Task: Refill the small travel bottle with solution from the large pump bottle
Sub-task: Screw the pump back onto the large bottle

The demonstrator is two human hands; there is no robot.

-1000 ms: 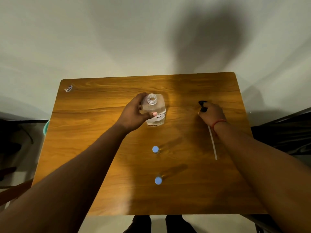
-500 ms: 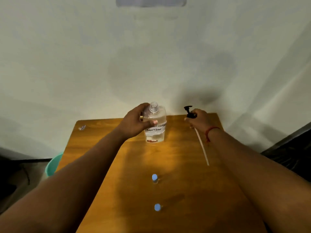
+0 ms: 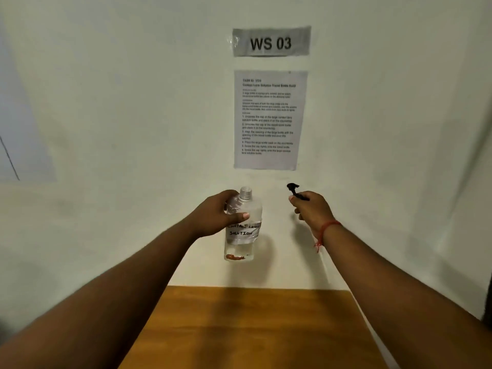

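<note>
The left hand holds the large pump bottle upright above the bench, fingers wrapped around it, neck open. The right hand grips the black pump head; its tube probably hangs behind the wrist. The travel bottle is out of view.

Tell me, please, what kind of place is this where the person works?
Probably a numbered workstation set up for recorded tasks, not a home. A sign reading "WS 03" is taped to the plain wall, a printed instruction sheet hangs under it, and a bare wooden table stands against the wall.
</note>
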